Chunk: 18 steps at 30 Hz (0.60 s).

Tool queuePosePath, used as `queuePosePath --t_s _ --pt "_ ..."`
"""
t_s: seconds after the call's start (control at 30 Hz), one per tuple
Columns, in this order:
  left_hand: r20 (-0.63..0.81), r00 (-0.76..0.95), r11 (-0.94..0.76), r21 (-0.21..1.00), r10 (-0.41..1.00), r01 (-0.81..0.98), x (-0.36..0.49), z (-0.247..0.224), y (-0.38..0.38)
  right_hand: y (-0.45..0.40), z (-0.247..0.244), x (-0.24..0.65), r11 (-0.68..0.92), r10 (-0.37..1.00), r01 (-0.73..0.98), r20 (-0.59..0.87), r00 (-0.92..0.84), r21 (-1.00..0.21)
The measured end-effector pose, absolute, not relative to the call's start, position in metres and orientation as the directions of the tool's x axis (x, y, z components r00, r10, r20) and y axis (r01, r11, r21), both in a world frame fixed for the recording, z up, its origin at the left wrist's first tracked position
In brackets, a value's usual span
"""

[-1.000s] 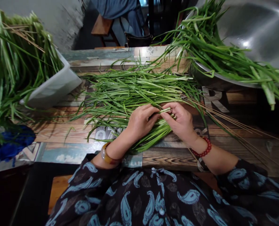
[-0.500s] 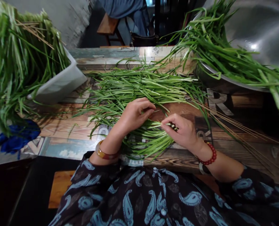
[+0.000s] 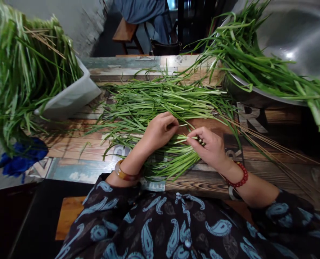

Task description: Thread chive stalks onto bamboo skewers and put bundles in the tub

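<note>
While Right Hand [image 3: 212, 149] Gripped, Left Hand [image 3: 161, 130] Pinched

Closed right fingers held a green bunch [image 3: 183, 160] by its ends; left fingertips, a pale strand [image 3: 183, 125]. Toward the tabletop's [image 3: 79, 172] near edge, the bunch appeared light, limp, bruisable: best gripped at its ends.

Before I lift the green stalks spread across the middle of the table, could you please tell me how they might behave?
The green stalks would probably droop at their leafy ends, which curve and splay. They may slide apart, as no tie shows around them.
</note>
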<state>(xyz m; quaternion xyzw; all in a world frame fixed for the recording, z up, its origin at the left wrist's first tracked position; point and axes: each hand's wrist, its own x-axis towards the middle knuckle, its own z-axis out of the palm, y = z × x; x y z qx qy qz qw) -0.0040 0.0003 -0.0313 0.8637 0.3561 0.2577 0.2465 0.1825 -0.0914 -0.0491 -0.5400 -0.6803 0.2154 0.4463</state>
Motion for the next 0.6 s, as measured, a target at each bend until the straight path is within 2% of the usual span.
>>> queuePosePath --t_s 0.07,0.13,0.6 --pt "0.244 0.571 -0.532 0.738 0.784 0.415 0.0 -0.03 -0.004 -0.09 -0.049 0.184 0.294 0.933 0.544 0.359 0.015 -0.786" --pt "0.227 0.55 -0.48 0.794 0.804 0.373 0.003 -0.03 -0.008 -0.09 -0.049 0.185 0.282 0.934 0.536 0.356 0.037 -0.796" --pt "0.288 0.526 -0.489 0.822 0.8 0.293 0.008 -0.031 -0.013 -0.084 -0.049 0.185 0.225 0.962 0.413 0.268 0.05 -0.883"
